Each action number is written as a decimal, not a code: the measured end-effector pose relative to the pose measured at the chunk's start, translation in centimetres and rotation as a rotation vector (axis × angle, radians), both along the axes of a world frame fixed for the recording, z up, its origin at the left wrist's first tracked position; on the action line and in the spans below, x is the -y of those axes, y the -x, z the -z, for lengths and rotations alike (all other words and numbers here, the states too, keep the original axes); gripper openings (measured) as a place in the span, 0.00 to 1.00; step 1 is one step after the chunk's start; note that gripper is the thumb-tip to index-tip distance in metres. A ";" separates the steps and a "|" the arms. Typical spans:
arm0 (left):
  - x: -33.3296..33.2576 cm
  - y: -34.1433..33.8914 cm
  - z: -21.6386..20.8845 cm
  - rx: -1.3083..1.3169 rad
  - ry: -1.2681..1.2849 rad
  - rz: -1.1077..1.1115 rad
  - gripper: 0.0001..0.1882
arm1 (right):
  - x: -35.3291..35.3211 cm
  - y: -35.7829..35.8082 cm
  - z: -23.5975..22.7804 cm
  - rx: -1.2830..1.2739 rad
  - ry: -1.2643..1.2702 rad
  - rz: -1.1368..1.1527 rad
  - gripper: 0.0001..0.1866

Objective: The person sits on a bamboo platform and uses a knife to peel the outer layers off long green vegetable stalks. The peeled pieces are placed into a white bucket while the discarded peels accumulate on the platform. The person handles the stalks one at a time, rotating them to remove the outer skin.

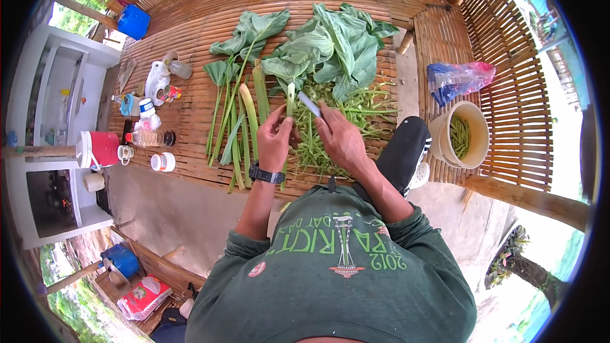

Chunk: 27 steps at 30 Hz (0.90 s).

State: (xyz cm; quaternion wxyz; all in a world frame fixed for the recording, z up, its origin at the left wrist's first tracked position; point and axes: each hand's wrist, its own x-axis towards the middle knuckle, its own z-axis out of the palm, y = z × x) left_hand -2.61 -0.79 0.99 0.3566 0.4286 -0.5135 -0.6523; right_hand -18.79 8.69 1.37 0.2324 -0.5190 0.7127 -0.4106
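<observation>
By the left hand (274, 138), a green stalk (290, 107) is pinched between thumb and fingers, left of heaped peelings (312, 149). A knife (309, 105) is gripped in the right hand's (343, 138) curled fingers. Strokes are best angled clear of the left thumb. Large leaves (348, 57) lie beyond.

L head cam, wide fisheye POV, facing dn, slatted tbl (192, 111) near

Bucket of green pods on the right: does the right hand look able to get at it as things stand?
Probably not directly: the right hand holds a knife, and the bent knee lies between it and the bucket, though the bucket's top looks open.
</observation>
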 end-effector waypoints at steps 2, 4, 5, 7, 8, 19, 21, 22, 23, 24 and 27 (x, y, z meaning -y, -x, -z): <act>-0.3 0.1 -0.1 -0.004 -0.017 -0.006 0.21 | 0.1 -0.5 0.1 -0.037 0.028 -0.071 0.29; -0.4 0.1 -0.1 0.006 -0.031 -0.008 0.22 | 0.1 -1.1 -0.1 -0.064 0.013 -0.078 0.29; -0.6 0.0 -0.2 0.026 -0.032 0.002 0.22 | 0.2 -1.4 -0.2 -0.066 0.011 -0.077 0.28; -0.9 -0.3 -0.4 0.063 -0.033 0.022 0.23 | 0.8 -1.5 0.8 -0.026 0.032 -0.043 0.26; -1.1 -0.3 -0.3 0.069 -0.044 0.040 0.23 | 1.8 -1.2 2.7 0.018 0.051 -0.004 0.26; 0.1 -1.9 1.2 -0.299 -0.384 0.159 0.32 | 2.9 2.4 5.8 0.254 -0.150 0.022 0.25; 0.2 -2.0 1.2 -0.314 -0.377 0.199 0.36 | 2.0 1.7 3.6 0.372 -0.148 0.063 0.23; 0.2 -2.0 1.2 -0.287 -0.383 0.187 0.36 | 1.7 1.4 2.8 0.445 -0.162 0.051 0.22; 0.2 -1.9 1.0 -0.260 -0.388 0.174 0.35 | 1.5 1.0 2.1 0.517 -0.176 0.039 0.21; 0.1 -1.7 0.8 -0.232 -0.393 0.161 0.35 | 1.5 0.7 1.8 0.589 -0.190 0.027 0.20; -0.7 -0.9 -0.4 -0.151 -0.331 0.174 0.31 | 2.1 0.0 0.9 0.714 -0.185 -0.029 0.20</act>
